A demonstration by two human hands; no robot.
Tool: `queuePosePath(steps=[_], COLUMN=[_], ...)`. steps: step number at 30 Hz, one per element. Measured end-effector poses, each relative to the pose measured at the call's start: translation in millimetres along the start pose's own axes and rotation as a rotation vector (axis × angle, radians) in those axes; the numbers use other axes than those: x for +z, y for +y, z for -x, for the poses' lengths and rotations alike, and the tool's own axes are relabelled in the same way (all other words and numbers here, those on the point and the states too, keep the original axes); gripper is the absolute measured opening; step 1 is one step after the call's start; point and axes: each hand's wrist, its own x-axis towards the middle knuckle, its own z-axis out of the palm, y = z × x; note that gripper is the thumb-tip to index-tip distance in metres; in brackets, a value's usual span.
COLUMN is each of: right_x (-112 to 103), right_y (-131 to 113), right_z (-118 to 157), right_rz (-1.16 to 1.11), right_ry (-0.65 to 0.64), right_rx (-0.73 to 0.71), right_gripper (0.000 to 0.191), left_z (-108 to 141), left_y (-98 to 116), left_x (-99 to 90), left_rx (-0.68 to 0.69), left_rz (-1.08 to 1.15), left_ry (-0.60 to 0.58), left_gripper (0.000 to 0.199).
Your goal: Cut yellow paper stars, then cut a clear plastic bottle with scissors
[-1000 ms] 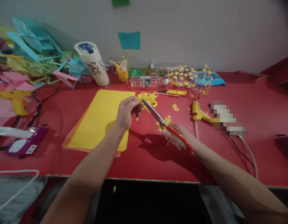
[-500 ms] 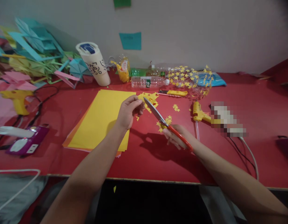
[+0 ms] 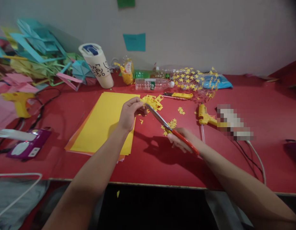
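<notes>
My right hand (image 3: 182, 139) grips a pair of scissors (image 3: 162, 120) with red handles, its blades pointing up and left. Between the thumb and fingers of my left hand (image 3: 131, 113) is a small piece of yellow paper (image 3: 143, 101), right at the scissor tips. Yellow paper scraps with star-shaped holes (image 3: 157, 103) lie just behind that hand. Loose yellow paper stars (image 3: 170, 125) are scattered near the scissor pivot. Below my left forearm rests a stack of yellow paper sheets (image 3: 100, 127), with orange sheets showing at its edge.
Behind the scraps lie a clear plastic bottle (image 3: 148, 84), a yellow box cutter (image 3: 182, 95) and a clear, star-covered bottle (image 3: 193, 79). A yellow glue gun (image 3: 204, 115) lies to the right. On the left are a white tumbler (image 3: 100, 68), another glue gun (image 3: 19, 103) and a purple power strip (image 3: 28, 147).
My left hand has shifted slightly left and down. The scissor blades have come closer together, their tips moving slightly left and down. My right hand has barely moved.
</notes>
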Motion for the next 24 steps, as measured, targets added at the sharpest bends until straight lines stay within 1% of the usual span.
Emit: queuePosePath(steps=[12, 24], right_x=[-2.1, -1.7], right_y=[-0.6, -1.3], right_z=[-0.1, -0.4], right_rz=[-0.006, -0.025], right_ry=[-0.007, -0.013], right_rx=[-0.021, 0.000], right_gripper=[0.052, 0.055], left_z=[-0.1, 1.0], left_y=[-1.0, 0.7], left_x=[-5.9, -5.3], left_rx=[-0.015, -0.035], left_rz=[-0.020, -0.027], left_ry=[-0.096, -0.109], left_gripper=[0.014, 0.014])
